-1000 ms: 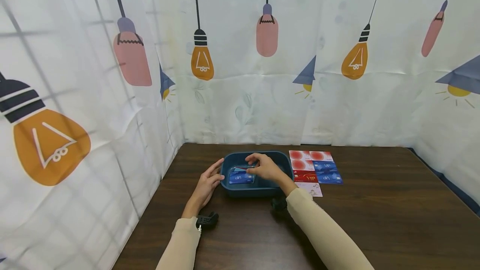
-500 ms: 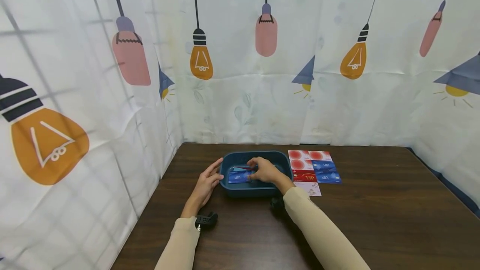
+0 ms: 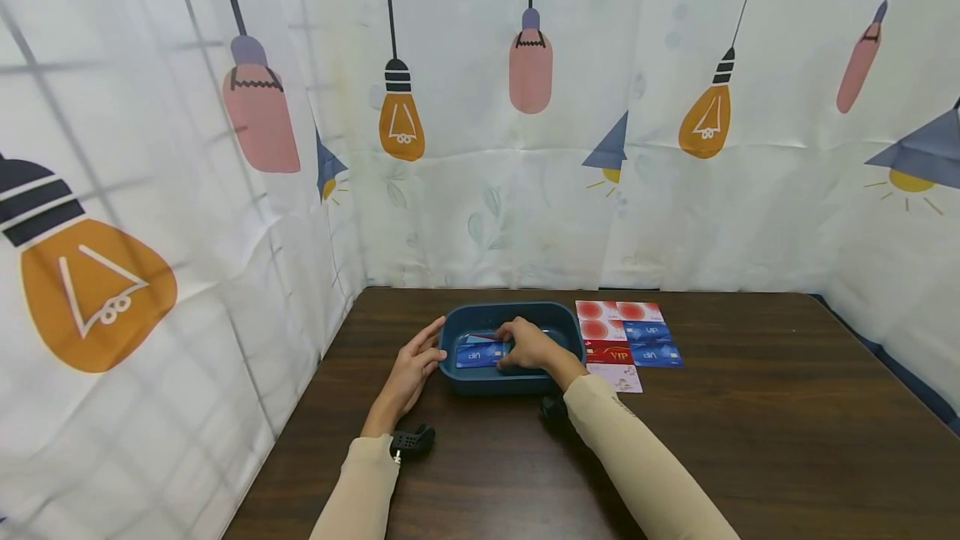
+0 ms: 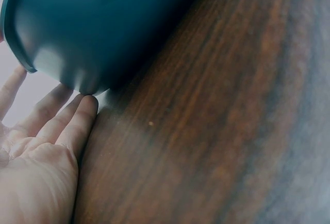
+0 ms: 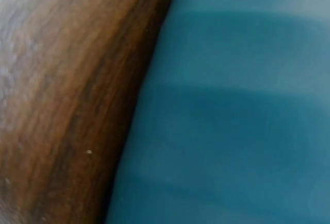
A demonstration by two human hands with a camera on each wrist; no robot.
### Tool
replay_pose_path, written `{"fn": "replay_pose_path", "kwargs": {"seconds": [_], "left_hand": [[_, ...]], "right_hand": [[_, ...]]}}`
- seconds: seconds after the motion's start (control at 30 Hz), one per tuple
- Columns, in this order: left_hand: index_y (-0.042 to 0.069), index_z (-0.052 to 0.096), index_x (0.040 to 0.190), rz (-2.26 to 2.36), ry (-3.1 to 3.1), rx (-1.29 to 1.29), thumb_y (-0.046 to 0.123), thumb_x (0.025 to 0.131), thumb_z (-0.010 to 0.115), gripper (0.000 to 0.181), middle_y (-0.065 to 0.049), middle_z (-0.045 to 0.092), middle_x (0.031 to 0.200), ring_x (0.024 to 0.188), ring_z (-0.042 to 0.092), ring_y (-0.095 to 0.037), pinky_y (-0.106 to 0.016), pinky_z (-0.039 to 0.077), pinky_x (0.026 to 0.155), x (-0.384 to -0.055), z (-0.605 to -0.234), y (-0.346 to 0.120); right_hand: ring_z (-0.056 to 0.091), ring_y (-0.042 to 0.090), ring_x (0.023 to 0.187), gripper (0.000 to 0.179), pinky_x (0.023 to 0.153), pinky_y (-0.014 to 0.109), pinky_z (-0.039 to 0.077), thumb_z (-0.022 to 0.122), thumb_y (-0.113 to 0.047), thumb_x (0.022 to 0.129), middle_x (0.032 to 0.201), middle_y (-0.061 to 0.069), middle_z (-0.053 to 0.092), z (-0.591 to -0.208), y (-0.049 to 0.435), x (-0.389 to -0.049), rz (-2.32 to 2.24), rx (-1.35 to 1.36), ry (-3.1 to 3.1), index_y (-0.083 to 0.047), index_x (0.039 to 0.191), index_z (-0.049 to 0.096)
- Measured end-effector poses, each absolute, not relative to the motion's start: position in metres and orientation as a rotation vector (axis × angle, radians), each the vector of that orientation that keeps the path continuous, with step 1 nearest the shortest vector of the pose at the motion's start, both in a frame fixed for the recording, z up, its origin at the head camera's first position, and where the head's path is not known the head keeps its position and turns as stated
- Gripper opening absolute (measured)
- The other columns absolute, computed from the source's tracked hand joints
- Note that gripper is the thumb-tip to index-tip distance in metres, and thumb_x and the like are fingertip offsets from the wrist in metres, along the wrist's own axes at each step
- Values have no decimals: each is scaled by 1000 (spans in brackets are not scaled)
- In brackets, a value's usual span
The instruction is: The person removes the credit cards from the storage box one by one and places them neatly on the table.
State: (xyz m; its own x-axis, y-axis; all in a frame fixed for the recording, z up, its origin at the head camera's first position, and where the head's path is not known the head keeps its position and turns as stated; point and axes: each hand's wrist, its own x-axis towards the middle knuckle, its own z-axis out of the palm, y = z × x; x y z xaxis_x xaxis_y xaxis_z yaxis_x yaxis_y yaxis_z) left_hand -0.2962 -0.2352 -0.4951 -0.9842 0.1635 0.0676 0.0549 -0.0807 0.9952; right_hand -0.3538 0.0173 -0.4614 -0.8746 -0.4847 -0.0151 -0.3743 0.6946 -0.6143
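Observation:
A dark teal plastic tub (image 3: 512, 387) stands on the table with a few cards inside. The uppermost is a blue VIP card (image 3: 478, 355), and a strip of light blue and red card edges shows behind it. My left hand (image 3: 408, 371) lies against the tub's left end, fingers extended; in the left wrist view the fingertips (image 4: 88, 105) touch its outer wall. Inside the tub, my right hand (image 3: 531, 346) grips the right end of the blue card, thumb at the near edge and curled fingers at the far edge. The right wrist view shows only the tub's wall (image 5: 221, 131) and table.
Right of the tub, several red, white, blue and pink cards (image 3: 611, 352) lie side by side in rows on the dark wooden table (image 3: 750, 440). White curtains (image 3: 450, 215) with printed lamps hang behind and to the left. Dark wrist cameras (image 3: 414, 438) sit on both wrists.
My right hand has lowered into the tub, its thumb and fingers coming down to the blue card's right end. The left hand stays at the tub's end.

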Motion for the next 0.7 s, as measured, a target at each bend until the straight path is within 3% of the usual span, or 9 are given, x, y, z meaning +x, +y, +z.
{"fn": "replay_pose_path", "kwargs": {"seconds": [0.33,0.7], "left_hand": [[21,42,157,2234,2095,252,3,100,53,62,-9,36,164,152,33,-30,-49,34,119,-296,-495,-235],[22,43,157,2235,2098,237,3,99,54,61,-8,37,164,152,34,-30,-47,35,118,-296,-495,-235]], "right_hand": [[61,28,108,44,103,46,49,90,-17,77,112,13,60,-461,16,-354,-927,-681,2723,-5,116,72],[60,26,106,43,103,47,49,90,-17,78,112,12,63,-460,16,-354,-934,-670,2713,-4,115,72]]}}
